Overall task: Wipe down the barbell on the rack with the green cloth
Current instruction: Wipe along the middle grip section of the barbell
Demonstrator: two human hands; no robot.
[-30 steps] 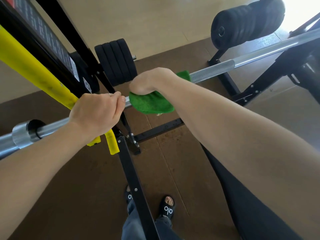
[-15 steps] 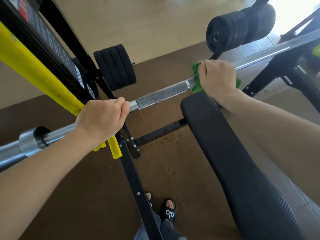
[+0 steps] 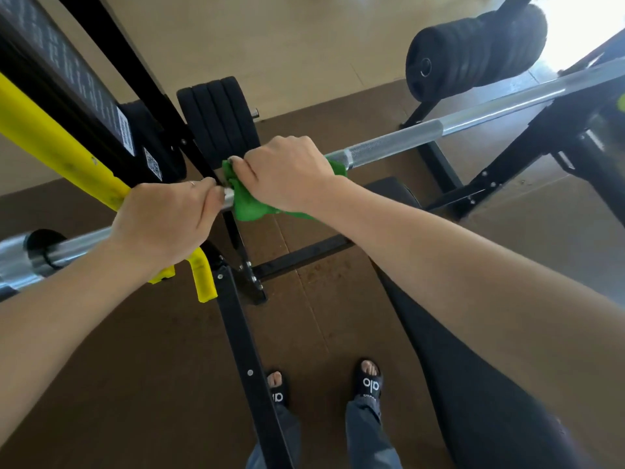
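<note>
Brown floor mats lie below. Across mid-frame the barbell (image 3: 392, 148) looks heavy and stiff; our left hand (image 3: 162, 221) grips it bare, our right hand (image 3: 287, 174) wraps the soft green cloth (image 3: 248, 206) round it, fingers closed.

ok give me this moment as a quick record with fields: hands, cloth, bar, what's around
left hand: shut on bar, beside the yellow hook
right hand: shut on cloth, wrapped round the bar
hands: close, narrow gap
bar: on rack, bare knurling to the right
around: plates, bench below
</note>
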